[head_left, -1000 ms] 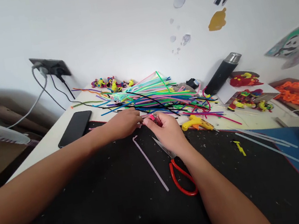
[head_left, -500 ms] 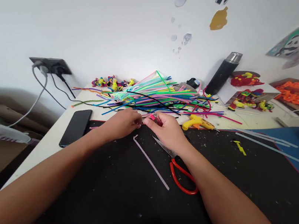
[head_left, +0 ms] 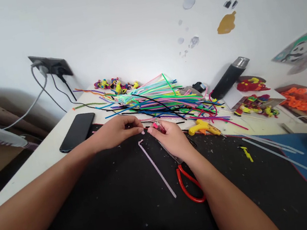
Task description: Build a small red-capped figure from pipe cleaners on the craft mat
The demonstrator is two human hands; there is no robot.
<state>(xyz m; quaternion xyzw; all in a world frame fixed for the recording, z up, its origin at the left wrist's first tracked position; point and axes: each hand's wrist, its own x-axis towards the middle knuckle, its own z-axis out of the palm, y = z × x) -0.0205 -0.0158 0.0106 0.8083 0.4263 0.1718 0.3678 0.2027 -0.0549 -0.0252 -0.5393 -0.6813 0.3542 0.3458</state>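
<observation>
My left hand (head_left: 115, 131) is closed in a pinch, with a small pale lilac piece (head_left: 143, 132) at its fingertips; most of that piece is hidden. Facing it, almost fingertip to fingertip, my right hand (head_left: 176, 138) is wrapped round a pink-red lighter (head_left: 158, 126) with a metal top. No flame shows. Below both hands a lilac pipe cleaner (head_left: 158, 170), bent into a small hook at its far end, lies on the black mat (head_left: 119, 197). Scissors with red handles (head_left: 180, 180) lie partly under my right hand and forearm.
Behind the hands lies a heap of coloured pipe cleaners (head_left: 153, 97). A phone (head_left: 78, 132) lies to the left. Rightward are a yellow glue gun (head_left: 204, 128), a small yellow piece (head_left: 246, 154), pale glue sticks (head_left: 276, 152) and a tilted black flask (head_left: 227, 81).
My left hand has turned and its fingers show more, with the small lilac piece now visible at the tips. The lighter's metal top has come into clearer view. The camera has shifted slightly.
</observation>
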